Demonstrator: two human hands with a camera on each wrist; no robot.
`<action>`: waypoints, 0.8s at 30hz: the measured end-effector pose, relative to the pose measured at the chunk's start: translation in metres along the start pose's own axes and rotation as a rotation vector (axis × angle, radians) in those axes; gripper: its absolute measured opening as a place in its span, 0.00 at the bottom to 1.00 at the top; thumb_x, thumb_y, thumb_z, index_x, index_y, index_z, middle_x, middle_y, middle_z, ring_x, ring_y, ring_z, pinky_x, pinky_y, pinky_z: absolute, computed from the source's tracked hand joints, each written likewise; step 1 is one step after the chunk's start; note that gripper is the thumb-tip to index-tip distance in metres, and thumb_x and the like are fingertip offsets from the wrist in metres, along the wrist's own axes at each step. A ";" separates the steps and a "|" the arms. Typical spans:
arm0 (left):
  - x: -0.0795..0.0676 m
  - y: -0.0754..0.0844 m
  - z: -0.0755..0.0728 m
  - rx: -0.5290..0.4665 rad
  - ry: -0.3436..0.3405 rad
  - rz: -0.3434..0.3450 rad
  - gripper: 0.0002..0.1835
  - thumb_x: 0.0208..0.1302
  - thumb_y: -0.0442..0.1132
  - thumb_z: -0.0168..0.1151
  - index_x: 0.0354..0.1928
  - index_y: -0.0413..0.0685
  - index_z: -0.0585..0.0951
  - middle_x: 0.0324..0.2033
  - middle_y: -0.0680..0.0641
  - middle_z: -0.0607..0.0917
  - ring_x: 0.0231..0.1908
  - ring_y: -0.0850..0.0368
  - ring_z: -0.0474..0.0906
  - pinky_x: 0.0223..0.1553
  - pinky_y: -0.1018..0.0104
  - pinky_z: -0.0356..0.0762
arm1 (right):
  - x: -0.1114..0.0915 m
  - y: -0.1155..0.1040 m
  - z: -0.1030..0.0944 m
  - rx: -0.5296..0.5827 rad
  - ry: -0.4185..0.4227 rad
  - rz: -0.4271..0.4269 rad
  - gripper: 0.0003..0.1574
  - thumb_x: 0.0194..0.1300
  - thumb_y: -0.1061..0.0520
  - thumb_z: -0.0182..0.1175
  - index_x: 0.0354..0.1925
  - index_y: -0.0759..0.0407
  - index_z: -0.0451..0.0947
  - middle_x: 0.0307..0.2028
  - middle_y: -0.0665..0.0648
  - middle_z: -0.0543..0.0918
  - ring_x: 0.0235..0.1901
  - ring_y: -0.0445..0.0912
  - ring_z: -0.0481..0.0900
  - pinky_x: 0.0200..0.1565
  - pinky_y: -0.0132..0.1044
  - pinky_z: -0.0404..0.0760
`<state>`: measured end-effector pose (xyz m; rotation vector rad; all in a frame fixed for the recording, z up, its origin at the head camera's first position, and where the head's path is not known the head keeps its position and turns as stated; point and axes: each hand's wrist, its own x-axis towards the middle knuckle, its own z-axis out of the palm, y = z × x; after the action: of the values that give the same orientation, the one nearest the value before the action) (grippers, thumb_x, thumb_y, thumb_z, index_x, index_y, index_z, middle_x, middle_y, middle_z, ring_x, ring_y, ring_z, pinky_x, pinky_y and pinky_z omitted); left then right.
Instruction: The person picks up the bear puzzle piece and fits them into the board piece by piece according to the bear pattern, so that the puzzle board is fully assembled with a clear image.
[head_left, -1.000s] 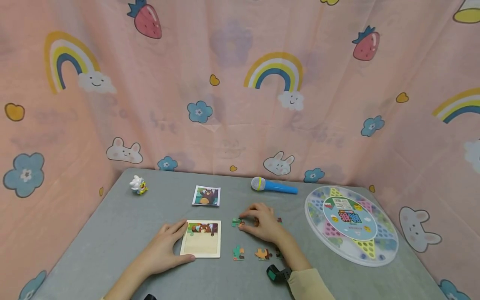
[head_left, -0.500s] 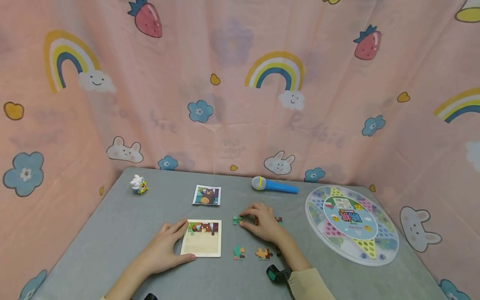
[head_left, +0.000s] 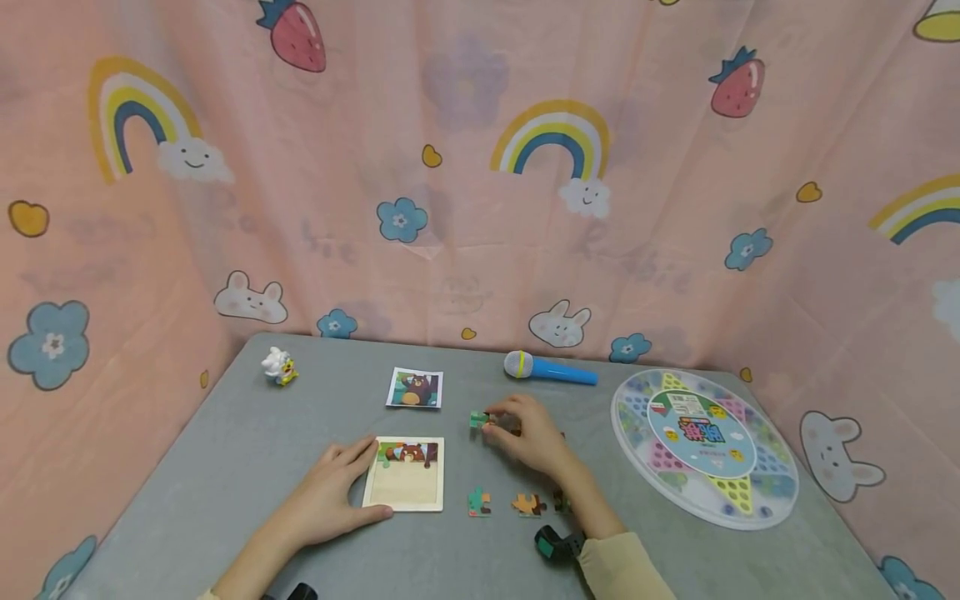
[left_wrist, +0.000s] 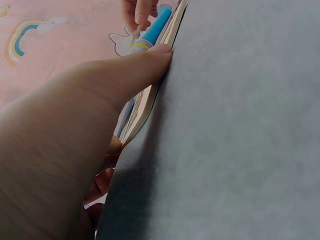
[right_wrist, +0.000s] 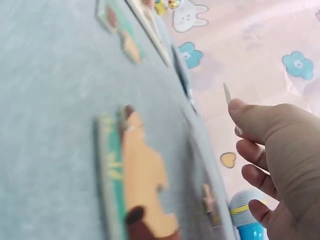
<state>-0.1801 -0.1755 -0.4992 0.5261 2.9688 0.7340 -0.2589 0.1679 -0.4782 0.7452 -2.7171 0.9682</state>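
Note:
My left hand (head_left: 326,496) holds a square wooden puzzle tray (head_left: 406,492) by its left side, thumb (left_wrist: 159,52) at the near edge and fingers at the far left corner. A row of joined pieces (head_left: 407,453) showing a bear fills the tray's top. Between thumb and fingertips my right hand (head_left: 536,437) pinches a green puzzle piece (head_left: 477,419), lifted off the table; the right wrist view shows the piece (right_wrist: 227,92) edge-on. Nearer me lie a teal piece (head_left: 478,502), an orange piece (head_left: 528,505) and a darker piece (head_left: 562,502) partly behind my right wrist.
Behind the tray lies a picture card (head_left: 415,389) of the bear. A blue toy microphone (head_left: 558,371) rests at the back edge, a small white-and-yellow figurine (head_left: 279,367) at back left. The round Chinese checkers board (head_left: 705,450) takes up the right side. A patterned pink curtain (head_left: 465,267) hangs behind.
My right hand has raised the green puzzle piece from the table, moving slightly up and away. The left hand stays on the tray.

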 end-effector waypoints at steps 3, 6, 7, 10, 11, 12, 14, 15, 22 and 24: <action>0.000 0.001 0.000 -0.001 -0.002 0.000 0.59 0.55 0.72 0.75 0.78 0.40 0.70 0.78 0.43 0.70 0.61 0.49 0.69 0.63 0.45 0.76 | 0.002 -0.004 -0.006 0.023 0.014 0.011 0.15 0.69 0.53 0.73 0.51 0.57 0.89 0.44 0.52 0.85 0.48 0.50 0.80 0.48 0.46 0.83; 0.000 0.002 -0.001 -0.005 -0.003 0.000 0.58 0.55 0.71 0.75 0.78 0.40 0.69 0.77 0.42 0.70 0.61 0.49 0.69 0.62 0.45 0.76 | 0.004 -0.006 -0.011 0.047 0.030 0.001 0.15 0.69 0.54 0.73 0.52 0.59 0.89 0.44 0.54 0.85 0.49 0.53 0.82 0.52 0.53 0.83; 0.000 0.002 -0.001 -0.007 -0.005 -0.002 0.58 0.55 0.71 0.75 0.78 0.40 0.69 0.78 0.42 0.70 0.61 0.49 0.69 0.62 0.45 0.76 | 0.005 -0.006 -0.014 0.054 0.034 -0.001 0.15 0.69 0.55 0.73 0.52 0.59 0.89 0.45 0.54 0.85 0.50 0.53 0.82 0.53 0.54 0.83; 0.000 0.002 -0.001 -0.002 -0.006 -0.007 0.58 0.55 0.72 0.75 0.78 0.41 0.69 0.78 0.42 0.70 0.61 0.49 0.69 0.62 0.45 0.76 | 0.006 -0.009 -0.020 0.068 0.050 -0.015 0.16 0.70 0.54 0.73 0.53 0.59 0.88 0.46 0.55 0.85 0.52 0.53 0.81 0.56 0.56 0.82; 0.000 0.002 -0.002 -0.001 -0.005 -0.009 0.58 0.55 0.72 0.75 0.78 0.41 0.69 0.78 0.43 0.70 0.61 0.49 0.69 0.62 0.45 0.76 | 0.007 -0.010 -0.022 0.070 0.054 -0.019 0.16 0.70 0.54 0.73 0.53 0.59 0.89 0.46 0.55 0.85 0.52 0.53 0.80 0.56 0.56 0.82; 0.000 0.002 -0.002 0.004 -0.006 -0.010 0.58 0.55 0.72 0.75 0.79 0.41 0.69 0.78 0.43 0.70 0.61 0.49 0.69 0.62 0.46 0.76 | 0.007 -0.012 -0.025 0.071 0.057 -0.019 0.17 0.69 0.54 0.73 0.53 0.59 0.89 0.47 0.55 0.85 0.52 0.53 0.80 0.57 0.56 0.82; 0.000 0.002 -0.002 0.010 -0.003 -0.010 0.58 0.55 0.72 0.75 0.79 0.42 0.70 0.78 0.43 0.70 0.61 0.49 0.69 0.62 0.45 0.76 | 0.008 -0.014 -0.027 0.060 0.059 -0.026 0.17 0.69 0.53 0.73 0.53 0.58 0.89 0.47 0.55 0.85 0.52 0.53 0.79 0.57 0.55 0.82; 0.000 0.002 -0.002 0.011 -0.002 -0.009 0.58 0.55 0.72 0.75 0.78 0.42 0.70 0.78 0.43 0.70 0.61 0.49 0.69 0.62 0.45 0.76 | 0.008 -0.015 -0.028 0.049 0.057 -0.028 0.17 0.69 0.53 0.73 0.53 0.58 0.89 0.47 0.54 0.85 0.52 0.52 0.79 0.57 0.55 0.82; 0.000 0.001 -0.001 0.027 0.006 0.014 0.58 0.55 0.73 0.74 0.78 0.41 0.70 0.77 0.43 0.70 0.61 0.49 0.70 0.62 0.46 0.76 | 0.007 -0.024 -0.020 0.005 0.024 -0.010 0.14 0.70 0.53 0.73 0.51 0.56 0.89 0.45 0.52 0.86 0.51 0.52 0.82 0.55 0.54 0.83; 0.000 0.001 -0.001 0.030 0.006 0.024 0.58 0.55 0.73 0.73 0.78 0.40 0.70 0.77 0.42 0.70 0.61 0.49 0.70 0.62 0.46 0.76 | 0.007 -0.029 -0.014 0.021 0.014 -0.007 0.14 0.70 0.52 0.73 0.51 0.55 0.89 0.44 0.52 0.86 0.50 0.52 0.82 0.55 0.53 0.83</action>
<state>-0.1797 -0.1755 -0.4977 0.5624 2.9891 0.6952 -0.2503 0.1551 -0.4491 0.7476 -2.6945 0.9986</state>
